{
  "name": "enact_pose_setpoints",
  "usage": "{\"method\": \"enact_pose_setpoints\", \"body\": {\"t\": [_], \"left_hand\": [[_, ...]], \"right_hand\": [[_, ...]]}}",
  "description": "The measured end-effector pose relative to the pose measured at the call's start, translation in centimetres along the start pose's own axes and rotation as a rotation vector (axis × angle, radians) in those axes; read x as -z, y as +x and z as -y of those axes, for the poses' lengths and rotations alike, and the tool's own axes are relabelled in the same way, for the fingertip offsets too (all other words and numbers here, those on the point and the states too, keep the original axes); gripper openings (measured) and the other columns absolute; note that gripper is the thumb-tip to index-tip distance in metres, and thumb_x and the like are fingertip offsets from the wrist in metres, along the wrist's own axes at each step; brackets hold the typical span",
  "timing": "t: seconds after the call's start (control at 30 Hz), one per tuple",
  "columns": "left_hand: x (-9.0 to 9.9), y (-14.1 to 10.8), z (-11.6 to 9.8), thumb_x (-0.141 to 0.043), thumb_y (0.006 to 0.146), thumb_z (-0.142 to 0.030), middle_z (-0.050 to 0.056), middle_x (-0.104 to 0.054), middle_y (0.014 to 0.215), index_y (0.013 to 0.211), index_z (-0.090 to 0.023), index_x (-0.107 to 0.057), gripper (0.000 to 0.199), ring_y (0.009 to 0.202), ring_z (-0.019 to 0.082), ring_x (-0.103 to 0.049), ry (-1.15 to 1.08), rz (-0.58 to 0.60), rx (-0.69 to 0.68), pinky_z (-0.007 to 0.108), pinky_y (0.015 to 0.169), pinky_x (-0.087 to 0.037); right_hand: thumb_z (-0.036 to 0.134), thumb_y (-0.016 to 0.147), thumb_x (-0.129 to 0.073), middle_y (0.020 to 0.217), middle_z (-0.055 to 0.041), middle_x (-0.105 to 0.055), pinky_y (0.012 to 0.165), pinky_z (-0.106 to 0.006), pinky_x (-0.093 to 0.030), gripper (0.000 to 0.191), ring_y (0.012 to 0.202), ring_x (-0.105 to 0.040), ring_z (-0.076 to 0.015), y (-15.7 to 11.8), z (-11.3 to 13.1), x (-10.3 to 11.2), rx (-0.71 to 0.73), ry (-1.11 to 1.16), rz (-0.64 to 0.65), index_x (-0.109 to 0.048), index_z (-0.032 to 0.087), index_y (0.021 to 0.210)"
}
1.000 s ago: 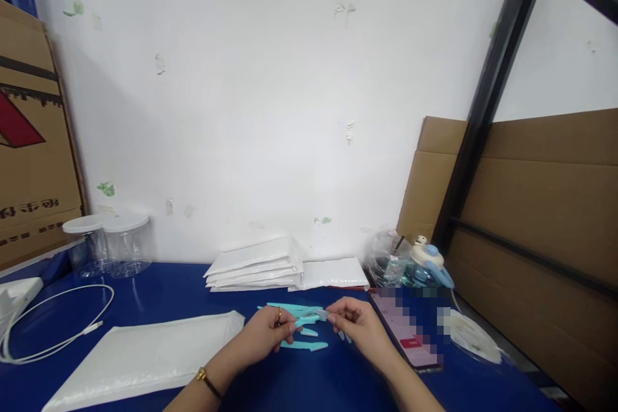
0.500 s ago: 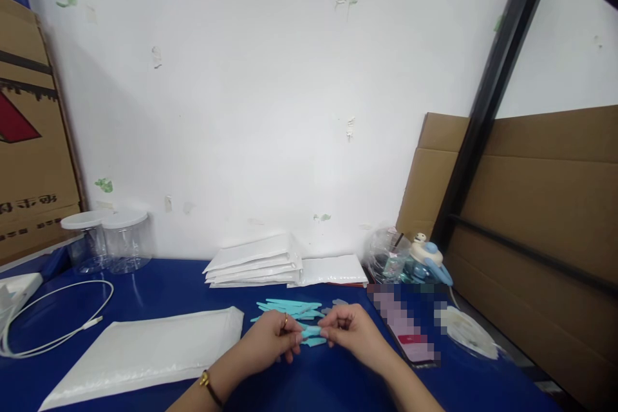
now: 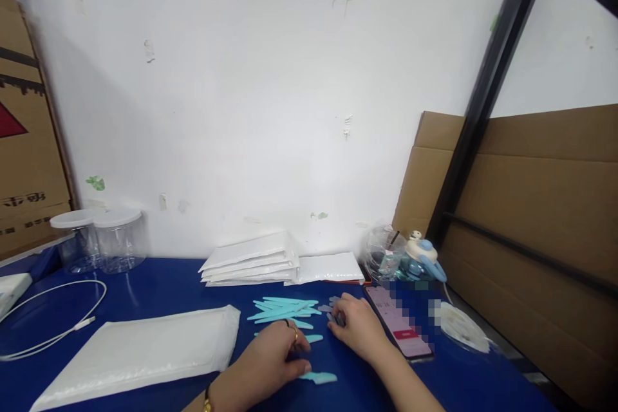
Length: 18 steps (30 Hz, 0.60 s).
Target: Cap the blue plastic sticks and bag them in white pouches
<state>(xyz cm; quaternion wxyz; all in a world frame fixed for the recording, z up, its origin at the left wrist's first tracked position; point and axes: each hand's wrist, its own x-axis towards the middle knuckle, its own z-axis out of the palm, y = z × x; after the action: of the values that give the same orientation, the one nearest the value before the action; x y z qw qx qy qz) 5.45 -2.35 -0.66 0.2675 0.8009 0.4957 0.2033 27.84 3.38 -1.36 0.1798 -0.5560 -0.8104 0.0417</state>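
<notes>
My left hand [image 3: 277, 357] is closed, thumb and fingers pinching the end of a flat turquoise eyebrow razor [image 3: 322, 377] low over the blue table. Beyond it lies a loose pile of several similar turquoise razors [image 3: 282, 309], with a single razor [image 3: 313, 338] just past my fingers. My right hand [image 3: 358, 325] reaches to a few small translucent grey caps [image 3: 326, 309] right of the pile. Its thumb and fingers are curled around one of these caps [image 3: 338, 318], partly hidden by the fingers.
A white padded envelope [image 3: 145, 351] lies at left, and a stack of padded envelopes [image 3: 251, 261] stands by the wall. A phone [image 3: 400, 325] sits right of my right hand. Clear lidded jars [image 3: 120, 244], a white cable [image 3: 58, 338] and a blue-and-cream bottle [image 3: 420, 257] are farther out.
My hands have parted after holding a turquoise razor together. The left came nearer with a razor; the right moved to the grey caps. The view shifted slightly.
</notes>
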Motion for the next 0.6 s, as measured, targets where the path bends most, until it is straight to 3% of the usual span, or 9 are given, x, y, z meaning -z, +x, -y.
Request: {"method": "enact_pose_setpoints", "body": {"t": [0.1,0.2,0.27,0.4,0.6], "left_hand": [[1.0,0.7,0.8,-0.064,0.071,-0.026,0.002,-0.062,0.100,0.095,-0.025,-0.065,0.024,0.096,0.021,-0.054,0.222,-0.078,-0.013,0.029,0.083,-0.040],[1.9,1.3,1.2,-0.060,0.074,-0.024,0.002,-0.064,0.092,0.089,-0.024,-0.066,0.015,0.090,0.021,-0.057,0.366,-0.016,-0.017,0.029,0.078,-0.041],[2.3,1.6,1.3,-0.055,0.078,-0.021,0.002,-0.066,0.088,0.085,-0.023,-0.066,0.013,0.086,0.020,-0.059,0.416,0.019,-0.019,0.028,0.074,-0.042],[2.4,1.8,1.5,-0.047,0.082,-0.019,0.002,-0.066,0.084,0.079,-0.022,-0.066,0.019,0.083,0.019,-0.061,0.465,0.017,-0.062,0.026,0.072,-0.042],[2.2,1.9,2.4,-0.046,0.084,-0.020,0.001,-0.066,0.084,0.078,-0.022,-0.065,0.020,0.083,0.016,-0.061,0.411,-0.011,-0.108,0.023,0.074,-0.042]], "right_hand": [[0.018,0.073,-0.056,0.082,-0.0037,-0.063,0.077,-0.029,-0.033,0.009,0.082,-0.058,-0.0189,0.1,0.3,-0.6,0.020,-0.074,-0.012,-0.065,0.019,0.073],[0.013,0.072,-0.052,0.079,-0.0033,-0.062,0.073,-0.026,-0.035,0.012,0.078,-0.057,-0.0168,0.1,0.3,-0.4,0.084,-0.052,-0.012,-0.063,0.018,0.070],[0.011,0.072,-0.051,0.078,-0.0019,-0.062,0.066,-0.023,-0.036,0.014,0.072,-0.057,-0.0139,-0.1,0.2,0.2,0.157,0.046,0.055,-0.063,0.018,0.071],[0.011,0.075,-0.052,0.078,-0.0004,-0.063,0.060,-0.019,-0.038,0.016,0.068,-0.057,-0.0117,-0.5,-0.6,1.3,0.250,0.259,0.194,-0.066,0.020,0.076],[0.011,0.074,-0.059,0.076,0.0003,-0.064,0.066,-0.020,-0.039,0.014,0.073,-0.057,-0.0135,-0.3,-0.8,0.8,0.232,0.283,0.150,-0.068,0.022,0.075]]}}
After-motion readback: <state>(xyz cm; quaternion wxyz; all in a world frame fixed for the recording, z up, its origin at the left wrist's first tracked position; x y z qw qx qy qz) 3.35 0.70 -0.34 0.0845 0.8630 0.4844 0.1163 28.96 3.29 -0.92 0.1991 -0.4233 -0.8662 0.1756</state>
